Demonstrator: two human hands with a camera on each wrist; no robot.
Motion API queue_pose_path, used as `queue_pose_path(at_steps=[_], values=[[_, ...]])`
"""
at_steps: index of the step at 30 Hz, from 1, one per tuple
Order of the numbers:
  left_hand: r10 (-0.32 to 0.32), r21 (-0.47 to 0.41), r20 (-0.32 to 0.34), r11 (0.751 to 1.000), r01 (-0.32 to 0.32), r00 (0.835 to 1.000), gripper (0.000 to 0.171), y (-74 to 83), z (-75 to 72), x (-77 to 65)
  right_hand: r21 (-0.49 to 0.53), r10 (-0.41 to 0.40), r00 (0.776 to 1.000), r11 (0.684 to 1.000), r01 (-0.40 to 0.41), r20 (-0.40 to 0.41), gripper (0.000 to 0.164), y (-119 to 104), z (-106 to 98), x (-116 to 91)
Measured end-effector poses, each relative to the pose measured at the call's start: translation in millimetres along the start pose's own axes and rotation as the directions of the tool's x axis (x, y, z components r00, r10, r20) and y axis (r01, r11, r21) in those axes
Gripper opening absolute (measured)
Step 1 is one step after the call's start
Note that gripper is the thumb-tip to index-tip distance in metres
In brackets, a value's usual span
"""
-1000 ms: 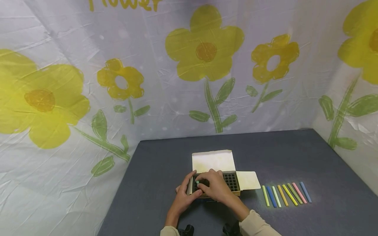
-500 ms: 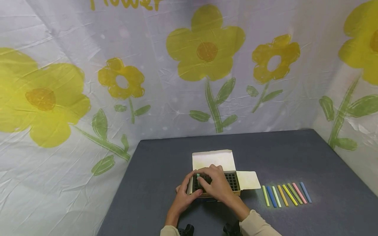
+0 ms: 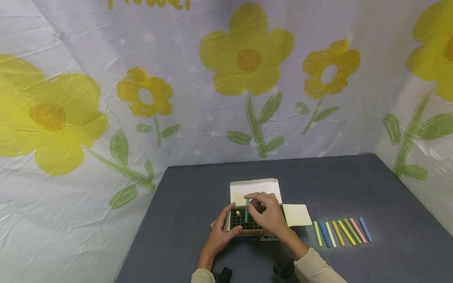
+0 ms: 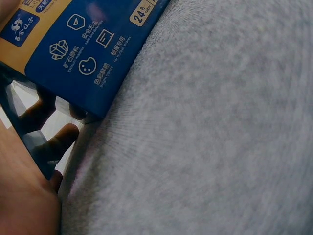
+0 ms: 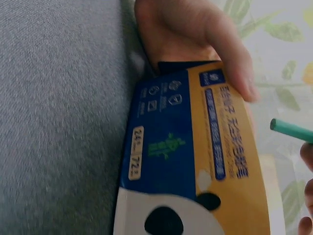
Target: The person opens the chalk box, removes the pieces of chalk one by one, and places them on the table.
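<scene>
A chalk box (image 3: 252,232) stands with its lid folded back and a black insert full of round holes inside. Its blue and yellow printed side fills much of the right wrist view. My left hand (image 3: 220,235) grips the box's left end, thumb at the near wall and fingers behind. Between thumb and fingertips my right hand (image 3: 271,215) pinches a teal chalk stick (image 3: 246,211), upright over the holes; its lower end hangs free in the right wrist view. One pale yellow chalk (image 3: 238,214) pokes up from a hole at the left. My right hand hides the insert's right part.
Several coloured chalks, among them a pink one (image 3: 358,230), lie in a row right of the box. A white side flap (image 3: 298,215) sticks out toward them. Flowered fabric (image 3: 198,129) hangs behind the dark table (image 3: 191,196).
My right hand has drawn the teal chalk up from the left part of the insert and moved slightly right. The pale yellow chalk has come into sight. My left hand keeps its place.
</scene>
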State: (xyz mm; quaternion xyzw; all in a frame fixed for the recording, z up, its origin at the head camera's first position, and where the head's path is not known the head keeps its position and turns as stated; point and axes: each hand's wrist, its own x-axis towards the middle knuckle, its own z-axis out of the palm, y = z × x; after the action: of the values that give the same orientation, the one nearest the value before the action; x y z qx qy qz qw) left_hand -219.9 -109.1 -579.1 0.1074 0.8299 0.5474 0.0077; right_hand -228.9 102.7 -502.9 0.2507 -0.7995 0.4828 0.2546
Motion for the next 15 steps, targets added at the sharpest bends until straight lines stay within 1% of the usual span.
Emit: queue_pose_path(at_steps=[5, 11, 15], values=[[0.009, 0.0, 0.006, 1.0, -0.009, 1.0, 0.076, -0.8, 0.3, 0.1, 0.041, 0.016, 1.0, 0.999, -0.016, -0.007, 0.021, 7, -14, -3], [-0.004, -0.001, 0.007, 1.0, 0.004, 1.0, 0.075, 1.0, -0.2, -0.7, 0.117, 0.059, 0.998, 0.991, -0.06, 0.011, 0.022, 14, -35, -9], [-0.014, -0.002, 0.004, 1.0, 0.014, 1.0, 0.075, 1.8, -0.4, -1.1, 0.144, 0.077, 0.997, 0.986, -0.081, 0.032, 0.021, 19, -49, -13]])
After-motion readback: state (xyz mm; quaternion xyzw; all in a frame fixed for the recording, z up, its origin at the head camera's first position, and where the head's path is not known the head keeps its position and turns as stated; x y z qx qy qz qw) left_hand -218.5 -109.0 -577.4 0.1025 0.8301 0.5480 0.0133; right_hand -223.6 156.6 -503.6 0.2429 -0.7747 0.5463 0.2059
